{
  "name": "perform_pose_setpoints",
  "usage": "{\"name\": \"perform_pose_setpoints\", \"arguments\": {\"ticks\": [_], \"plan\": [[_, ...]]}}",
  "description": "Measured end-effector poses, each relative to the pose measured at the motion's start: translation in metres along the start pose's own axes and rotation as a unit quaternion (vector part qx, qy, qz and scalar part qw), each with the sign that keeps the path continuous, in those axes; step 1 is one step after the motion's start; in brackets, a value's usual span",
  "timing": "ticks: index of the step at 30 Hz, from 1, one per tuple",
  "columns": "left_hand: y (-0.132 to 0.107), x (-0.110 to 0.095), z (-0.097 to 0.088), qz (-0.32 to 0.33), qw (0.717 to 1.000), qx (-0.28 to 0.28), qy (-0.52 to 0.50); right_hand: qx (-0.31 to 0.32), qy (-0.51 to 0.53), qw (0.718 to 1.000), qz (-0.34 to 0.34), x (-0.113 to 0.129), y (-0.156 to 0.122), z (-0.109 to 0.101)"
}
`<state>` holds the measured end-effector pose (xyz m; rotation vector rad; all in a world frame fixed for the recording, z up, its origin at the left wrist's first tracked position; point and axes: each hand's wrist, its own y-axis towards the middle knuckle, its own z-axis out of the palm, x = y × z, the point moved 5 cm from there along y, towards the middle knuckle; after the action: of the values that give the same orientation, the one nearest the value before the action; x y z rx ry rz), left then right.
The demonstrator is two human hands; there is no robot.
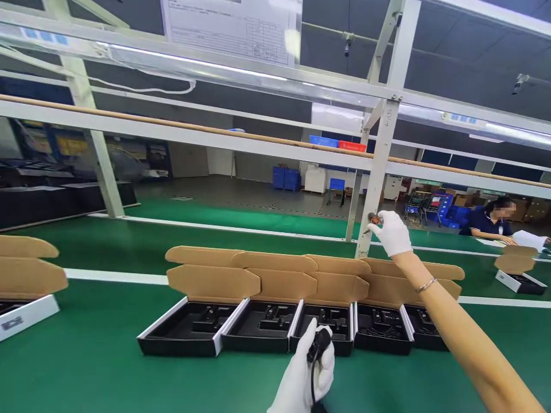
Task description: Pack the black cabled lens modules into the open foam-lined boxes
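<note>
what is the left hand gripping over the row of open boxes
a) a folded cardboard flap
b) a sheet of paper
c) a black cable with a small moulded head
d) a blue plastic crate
C. The white-gloved left hand closes around the black cable with a small moulded head, its cord hanging down, just in front of the open cardboard boxes.

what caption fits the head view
Gloved left hand holds a black corded part above open foam-lined boxes on a green bench, right hand pinches a small round part
</note>
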<state>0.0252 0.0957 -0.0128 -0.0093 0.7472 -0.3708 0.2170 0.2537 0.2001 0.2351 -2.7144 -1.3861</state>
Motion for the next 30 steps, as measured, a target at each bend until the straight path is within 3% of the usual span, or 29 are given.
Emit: {"name": "perform_pose_setpoints", "arguments": {"ticks": [5,8,10,12,14,16,18,21,24,27,30], "plan": [[0.005,-0.006,0.0,0.035,0.999,0.04,0.006,-0.006,-0.007,1.0,-0.019,0.001,0.012,0.011],[0.004,-0.008,0.011,0.042,0.998,0.041,-0.034,-0.009,0.083,0.995,0.057,-0.004,0.014,-0.001],[0.004,-0.007,0.017,0.027,0.997,0.046,-0.063,0.017,0.189,0.974,0.125,-0.001,0.001,-0.013],[0.005,-0.004,0.022,0.012,0.996,0.051,-0.076,0.105,0.309,0.931,0.161,0.015,-0.03,-0.025],[0.006,0.002,0.025,0.003,0.996,0.056,-0.072,0.259,0.405,0.862,0.162,0.045,-0.078,-0.037],[0.007,0.01,0.027,-0.012,0.996,0.058,-0.059,0.382,0.41,0.813,0.159,0.073,-0.13,-0.051],[0.006,0.023,0.029,-0.045,0.996,0.058,-0.041,0.414,0.349,0.832,0.12,0.091,-0.168,-0.066],[0.001,0.037,0.03,-0.061,0.997,0.033,-0.044,0.392,0.268,0.88,-0.009,0.106,-0.196,-0.08],[-0.008,0.043,0.033,-0.078,0.996,0.016,-0.041,0.392,0.251,0.875,-0.133,0.114,-0.208,-0.085],[-0.015,0.045,0.038,-0.128,0.992,0.021,-0.004,0.389,0.241,0.878,-0.136,0.11,-0.211,-0.089],[-0.024,0.042,0.04,-0.108,0.994,0.011,0.032,0.38,0.261,0.878,-0.126,0.109,-0.212,-0.094]]}}
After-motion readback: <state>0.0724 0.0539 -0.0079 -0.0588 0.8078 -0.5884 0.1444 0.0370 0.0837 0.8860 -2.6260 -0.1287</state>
